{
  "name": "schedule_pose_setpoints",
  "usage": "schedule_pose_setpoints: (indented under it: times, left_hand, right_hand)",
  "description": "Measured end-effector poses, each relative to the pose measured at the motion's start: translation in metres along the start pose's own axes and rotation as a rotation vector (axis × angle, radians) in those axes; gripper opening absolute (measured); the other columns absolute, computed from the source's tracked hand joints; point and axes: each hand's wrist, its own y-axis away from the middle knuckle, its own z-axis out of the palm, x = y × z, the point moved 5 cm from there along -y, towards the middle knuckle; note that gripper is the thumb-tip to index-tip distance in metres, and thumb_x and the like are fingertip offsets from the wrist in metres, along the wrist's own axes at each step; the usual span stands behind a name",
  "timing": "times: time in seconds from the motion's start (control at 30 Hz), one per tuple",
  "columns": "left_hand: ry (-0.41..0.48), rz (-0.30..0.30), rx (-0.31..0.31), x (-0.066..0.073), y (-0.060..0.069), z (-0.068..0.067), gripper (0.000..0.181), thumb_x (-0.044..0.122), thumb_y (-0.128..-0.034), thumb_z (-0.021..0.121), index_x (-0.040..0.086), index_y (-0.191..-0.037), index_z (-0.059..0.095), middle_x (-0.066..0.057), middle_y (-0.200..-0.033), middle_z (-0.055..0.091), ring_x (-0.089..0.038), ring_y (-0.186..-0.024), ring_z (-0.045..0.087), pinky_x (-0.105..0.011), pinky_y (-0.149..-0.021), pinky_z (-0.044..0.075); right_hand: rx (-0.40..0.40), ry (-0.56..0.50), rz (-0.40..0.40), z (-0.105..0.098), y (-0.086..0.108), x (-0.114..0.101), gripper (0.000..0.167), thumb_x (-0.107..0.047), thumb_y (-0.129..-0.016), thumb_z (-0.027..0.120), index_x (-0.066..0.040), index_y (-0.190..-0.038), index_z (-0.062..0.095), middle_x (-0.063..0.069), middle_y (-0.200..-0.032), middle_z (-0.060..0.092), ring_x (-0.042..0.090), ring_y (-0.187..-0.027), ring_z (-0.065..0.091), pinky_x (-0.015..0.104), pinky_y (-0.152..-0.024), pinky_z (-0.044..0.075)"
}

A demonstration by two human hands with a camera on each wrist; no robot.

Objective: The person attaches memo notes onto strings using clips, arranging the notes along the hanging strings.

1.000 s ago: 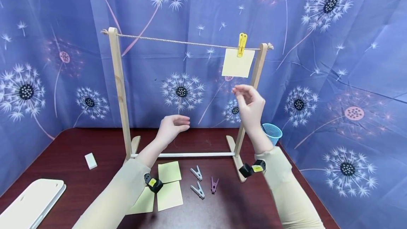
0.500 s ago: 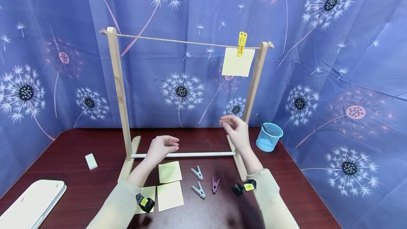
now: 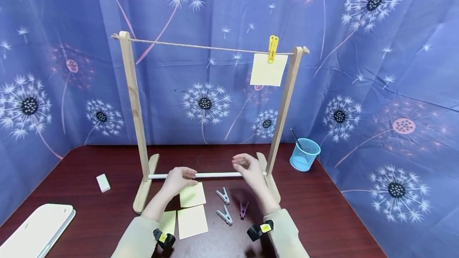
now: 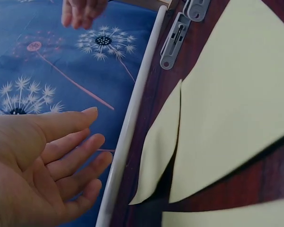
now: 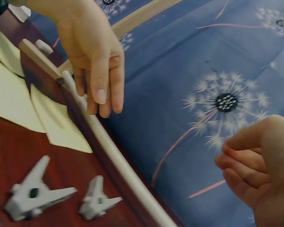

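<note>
My left hand [image 3: 178, 180] hovers over the far edge of a yellow sticky note [image 3: 193, 196], its fingers relaxed and holding nothing, as the left wrist view confirms. Nearer to me lie a second note [image 3: 193, 222] and a third note [image 3: 167, 222], partly behind my left wrist. My right hand [image 3: 251, 170], loosely bent and without anything in it, is above the table beyond a purple clothespin [image 3: 243, 210]. Two grey clothespins, one farther [image 3: 223, 196] and one nearer [image 3: 225, 215], lie between the notes and the purple one. A yellow clothespin [image 3: 273, 49] clips another note [image 3: 268, 71] to the rope [image 3: 215, 47].
A wooden frame [image 3: 134, 102] holds the rope, with a white crossbar [image 3: 218, 174] low down behind my hands. On the right stands a blue mesh cup [image 3: 304, 156] with a dark pen. A white block [image 3: 103, 183] and a white flat case [image 3: 36, 230] lie left.
Both hands have come down toward the table, the right one from just below the hanging note and also leftward. The left moved down and slightly left. The clipped note stays on the rope.
</note>
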Motion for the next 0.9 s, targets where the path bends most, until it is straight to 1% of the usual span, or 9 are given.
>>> schedule_pose_setpoints:
  times: [0.1,0.2,0.3,0.43,0.5,0.6,0.7,0.8,0.9]
  left_hand:
    - [0.042,-0.014,-0.013,-0.004,0.003,0.001,0.036,0.005,-0.0751,0.08,-0.004,-0.109,0.07,-0.017,-0.098,0.074,-0.028,-0.092,0.071,-0.048,-0.091,0.05]
    - [0.087,-0.034,-0.013,-0.009,0.006,0.001,0.039,0.006,-0.075,0.081,-0.005,-0.11,0.069,-0.019,-0.101,0.073,-0.029,-0.094,0.07,-0.048,-0.093,0.05]
    - [0.12,-0.045,-0.008,-0.014,0.008,0.001,0.039,0.005,-0.0753,0.081,-0.006,-0.111,0.069,-0.021,-0.103,0.072,-0.03,-0.095,0.07,-0.048,-0.093,0.05]
    - [0.122,-0.039,-0.015,-0.02,0.009,0.002,0.038,0.005,-0.0757,0.08,-0.006,-0.11,0.069,-0.022,-0.104,0.072,-0.032,-0.098,0.069,-0.048,-0.093,0.05]
    - [0.107,-0.035,-0.021,-0.021,0.009,0.003,0.039,0.005,-0.0752,0.081,-0.007,-0.11,0.069,-0.021,-0.105,0.072,-0.033,-0.099,0.069,-0.048,-0.093,0.051]
    - [0.08,-0.029,-0.029,-0.023,0.01,0.004,0.04,0.004,-0.0744,0.081,-0.008,-0.11,0.069,-0.021,-0.106,0.072,-0.034,-0.099,0.068,-0.048,-0.092,0.052]
    - [0.039,-0.017,-0.033,-0.023,0.01,0.005,0.041,0.004,-0.0738,0.081,-0.008,-0.111,0.068,-0.02,-0.106,0.072,-0.034,-0.099,0.068,-0.048,-0.091,0.052]
    - [-0.016,-0.001,-0.037,-0.021,0.01,0.006,0.043,0.004,-0.0723,0.083,-0.006,-0.112,0.069,-0.019,-0.107,0.072,-0.035,-0.102,0.067,-0.048,-0.091,0.051]
    - [-0.076,0.01,-0.057,-0.019,0.011,0.008,0.047,0.005,-0.0706,0.084,-0.006,-0.114,0.068,-0.019,-0.111,0.071,-0.037,-0.11,0.063,-0.048,-0.095,0.049]
  right_hand:
    - [-0.051,0.04,0.04,0.01,0.006,-0.006,0.019,0.01,-0.083,0.066,0.012,-0.102,0.065,0.029,-0.094,0.07,0.031,-0.086,0.07,0.021,-0.075,0.053]
    - [-0.075,0.061,0.069,0.017,0.011,-0.003,0.018,0.008,-0.083,0.067,0.008,-0.102,0.066,0.028,-0.095,0.07,0.033,-0.088,0.07,0.024,-0.077,0.054]
    - [-0.082,0.053,0.092,0.023,0.013,0.012,0.019,0.006,-0.084,0.069,0.006,-0.103,0.067,0.027,-0.097,0.07,0.031,-0.089,0.07,0.025,-0.08,0.054]
    - [-0.095,0.054,0.087,0.028,0.014,0.033,0.021,0.0,-0.084,0.071,0.003,-0.105,0.068,0.024,-0.098,0.071,0.025,-0.088,0.071,0.027,-0.079,0.055]
    - [-0.12,0.052,0.086,0.029,0.015,0.039,0.021,-0.003,-0.085,0.072,0.002,-0.105,0.068,0.023,-0.098,0.071,0.026,-0.089,0.071,0.029,-0.079,0.056]
    - [-0.167,0.054,0.097,0.031,0.017,0.043,0.023,-0.008,-0.085,0.074,0.002,-0.104,0.068,0.024,-0.101,0.071,0.032,-0.094,0.07,0.032,-0.082,0.056]
    - [-0.217,0.084,0.103,0.032,0.019,0.046,0.027,-0.012,-0.085,0.075,0.006,-0.104,0.067,0.026,-0.104,0.069,0.039,-0.099,0.067,0.04,-0.086,0.056]
    - [-0.255,0.171,0.109,0.031,0.02,0.049,0.032,-0.016,-0.085,0.076,0.006,-0.105,0.066,0.024,-0.105,0.07,0.039,-0.102,0.066,0.046,-0.089,0.054]
    - [-0.285,0.27,0.111,0.031,0.023,0.051,0.033,-0.021,-0.083,0.077,0.003,-0.104,0.067,0.019,-0.105,0.071,0.035,-0.1,0.067,0.048,-0.088,0.053]
